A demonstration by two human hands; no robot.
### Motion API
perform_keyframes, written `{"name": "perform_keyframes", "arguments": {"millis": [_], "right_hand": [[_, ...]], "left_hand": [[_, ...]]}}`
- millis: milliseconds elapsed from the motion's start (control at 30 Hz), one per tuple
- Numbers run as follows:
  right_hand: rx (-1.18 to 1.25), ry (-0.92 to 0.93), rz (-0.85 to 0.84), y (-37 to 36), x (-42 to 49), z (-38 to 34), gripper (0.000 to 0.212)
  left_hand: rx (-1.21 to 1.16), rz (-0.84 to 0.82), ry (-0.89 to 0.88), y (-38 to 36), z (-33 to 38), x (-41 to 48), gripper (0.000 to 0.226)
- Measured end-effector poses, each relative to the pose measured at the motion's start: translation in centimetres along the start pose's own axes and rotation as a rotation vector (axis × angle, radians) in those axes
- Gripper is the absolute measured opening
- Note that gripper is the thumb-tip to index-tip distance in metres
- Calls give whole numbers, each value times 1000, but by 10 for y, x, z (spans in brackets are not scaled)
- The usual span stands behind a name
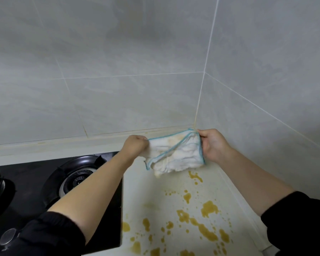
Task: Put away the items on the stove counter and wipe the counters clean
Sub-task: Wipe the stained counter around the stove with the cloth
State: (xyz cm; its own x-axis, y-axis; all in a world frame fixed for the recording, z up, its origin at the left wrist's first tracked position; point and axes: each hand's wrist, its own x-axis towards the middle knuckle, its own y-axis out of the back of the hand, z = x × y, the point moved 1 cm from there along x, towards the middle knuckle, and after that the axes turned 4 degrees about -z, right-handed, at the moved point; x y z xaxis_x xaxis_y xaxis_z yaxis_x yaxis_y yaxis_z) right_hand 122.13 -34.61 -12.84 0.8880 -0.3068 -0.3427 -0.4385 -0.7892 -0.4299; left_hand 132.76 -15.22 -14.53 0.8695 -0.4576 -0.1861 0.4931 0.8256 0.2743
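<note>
Both hands hold one cloth, stretched between them over the back corner of the counter. We record the left hand with fingers curled tight, pinching the cloth's left edge. The right hand has thumb and fingers closed on its right edge. The cloth is white, blue-hemmed and folded, with a yellowish stain on its upper part. We cannot tell whether its lower edge touches the counter. Yellow-brown spills dot the pale counter nearer us. A black stove lies to the left, its burner beside the left forearm. Grey wall tiles meet in the corner behind the cloth.
</note>
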Motion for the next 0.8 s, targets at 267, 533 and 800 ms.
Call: {"name": "perform_keyframes", "arguments": {"millis": [267,533,800], "right_hand": [[-242,-16,-12,-3,11,-28,22],[-417,32,-379,0,1,-20,64],[-684,56,-250,-51,8,-24,44]], "left_hand": [[-218,-180,31,12,25,5,19],[-109,-128,42,19,46,9,25],[-28,-808,-38,12,8,-1,63]]}}
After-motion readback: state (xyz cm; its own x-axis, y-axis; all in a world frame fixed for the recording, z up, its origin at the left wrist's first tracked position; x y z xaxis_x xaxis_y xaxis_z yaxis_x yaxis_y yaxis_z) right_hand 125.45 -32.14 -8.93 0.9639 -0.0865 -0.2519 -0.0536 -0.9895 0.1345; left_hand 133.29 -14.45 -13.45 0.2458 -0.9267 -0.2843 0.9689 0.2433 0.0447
